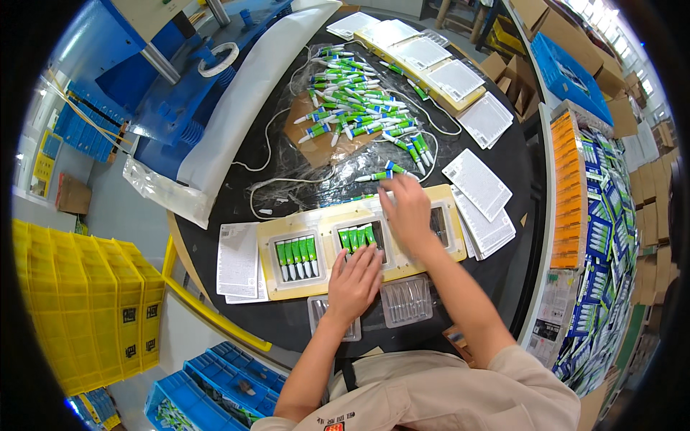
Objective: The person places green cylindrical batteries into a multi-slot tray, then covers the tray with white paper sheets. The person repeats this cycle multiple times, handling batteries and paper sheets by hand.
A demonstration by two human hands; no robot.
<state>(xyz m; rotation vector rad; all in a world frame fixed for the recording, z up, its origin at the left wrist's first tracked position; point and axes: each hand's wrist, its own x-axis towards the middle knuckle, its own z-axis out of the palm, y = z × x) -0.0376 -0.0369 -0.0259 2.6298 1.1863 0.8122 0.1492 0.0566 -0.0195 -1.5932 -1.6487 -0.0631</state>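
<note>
Stretched over the near edge of the middle tray, my left hand has its fingers extended at a row of green tubes with white caps. My right hand is above the right part of the yellow fixture, fingers bent but apart. Its fingertips are close to a loose tube at the near end of the pile. In the fixture's left opening, a clear blister tray holds several tubes side by side, caps toward me. The right opening's tray is partly hidden by my right hand.
A pile of tubes lies beyond the fixture. White printed cards flank it, with more cards at right. Clear blister trays lie nearest me. A second fixture stands far right; a blue machine far left.
</note>
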